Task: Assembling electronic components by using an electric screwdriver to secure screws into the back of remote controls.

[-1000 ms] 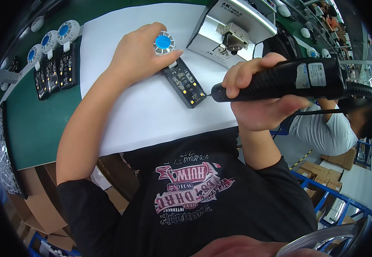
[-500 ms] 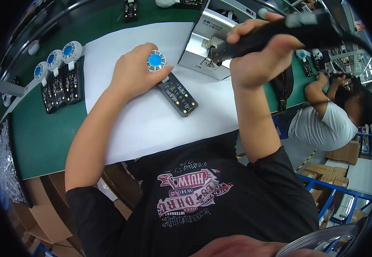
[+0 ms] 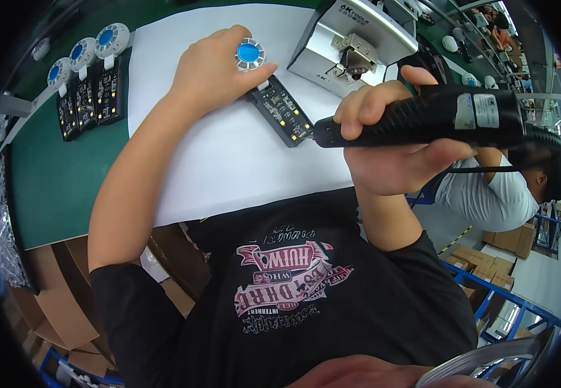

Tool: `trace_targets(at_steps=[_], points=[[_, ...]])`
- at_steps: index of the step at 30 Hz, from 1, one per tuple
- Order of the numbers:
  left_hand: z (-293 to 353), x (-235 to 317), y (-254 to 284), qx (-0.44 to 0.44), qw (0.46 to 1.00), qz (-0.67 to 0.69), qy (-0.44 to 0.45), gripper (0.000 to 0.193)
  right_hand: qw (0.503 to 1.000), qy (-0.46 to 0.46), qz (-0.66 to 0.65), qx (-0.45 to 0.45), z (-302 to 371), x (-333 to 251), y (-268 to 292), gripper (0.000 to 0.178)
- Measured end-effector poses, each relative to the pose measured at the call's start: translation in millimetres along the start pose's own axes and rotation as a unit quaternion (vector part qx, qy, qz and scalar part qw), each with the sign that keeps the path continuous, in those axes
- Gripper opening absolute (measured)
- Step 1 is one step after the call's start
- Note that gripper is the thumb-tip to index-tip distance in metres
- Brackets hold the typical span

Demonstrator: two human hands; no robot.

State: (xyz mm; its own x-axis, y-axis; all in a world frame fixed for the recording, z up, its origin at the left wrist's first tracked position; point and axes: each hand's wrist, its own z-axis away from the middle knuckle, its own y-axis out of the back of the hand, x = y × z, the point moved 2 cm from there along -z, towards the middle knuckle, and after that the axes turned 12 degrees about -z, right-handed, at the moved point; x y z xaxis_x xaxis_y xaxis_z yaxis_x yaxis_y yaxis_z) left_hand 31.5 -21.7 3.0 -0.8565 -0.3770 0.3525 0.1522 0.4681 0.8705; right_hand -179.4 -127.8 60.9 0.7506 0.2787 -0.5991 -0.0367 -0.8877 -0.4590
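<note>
On a white sheet [image 3: 229,171], my left hand [image 3: 212,71] is closed around the round end of a small electronic device. That end is a white ribbed disc [image 3: 249,54] with a blue centre; a black circuit-board body [image 3: 280,110] with several yellow spots extends from it toward my right. My right hand [image 3: 384,155] grips a black electric screwdriver [image 3: 416,119], held almost level. Its tip is at the lower right corner of the board; whether it sits on a screw is too small to tell.
Behind the screwdriver stands a silver box-shaped screw feeder [image 3: 351,48]. Three similar devices [image 3: 109,94] lie side by side on the green table [image 3: 54,187] at left. Clear plastic wrap [image 3: 2,226] hangs at the left edge. A co-worker [image 3: 487,197] sits at far right.
My right hand has brought the screwdriver from the screw feeder down to the corner of the circuit board. My left hand keeps its hold on the device. The view has shifted slightly.
</note>
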Motion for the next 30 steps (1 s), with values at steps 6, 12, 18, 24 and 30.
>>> trace_targets(at_steps=[6, 12, 18, 24, 30], points=[[4, 2, -1, 0.002, 1.0, -0.002, 0.003, 0.059, 1.0, -0.004, 0.014, 0.009, 9, 1, -2, 0.1], [9, 2, -8, 0.0, 1.0, -0.01, 0.002, 0.06, 0.996, -0.021, 0.053, 0.068, 16, 2, -9, 0.103], [1, -4, -3, 0.014, 0.999, -0.051, -0.007, 0.059, 0.997, -0.067, -0.029, 0.001, 2, 17, 2, 0.095], [-4, 10, 31, -0.051, 0.99, -0.133, 0.008, 0.06, 0.952, -0.03, -0.198, 0.231, 11, -44, 59, 0.078], [-35, -36, 79, -0.062, 0.972, -0.206, 0.098, 0.06, 0.898, -0.02, -0.078, 0.433, 99, -80, 121, 0.07]])
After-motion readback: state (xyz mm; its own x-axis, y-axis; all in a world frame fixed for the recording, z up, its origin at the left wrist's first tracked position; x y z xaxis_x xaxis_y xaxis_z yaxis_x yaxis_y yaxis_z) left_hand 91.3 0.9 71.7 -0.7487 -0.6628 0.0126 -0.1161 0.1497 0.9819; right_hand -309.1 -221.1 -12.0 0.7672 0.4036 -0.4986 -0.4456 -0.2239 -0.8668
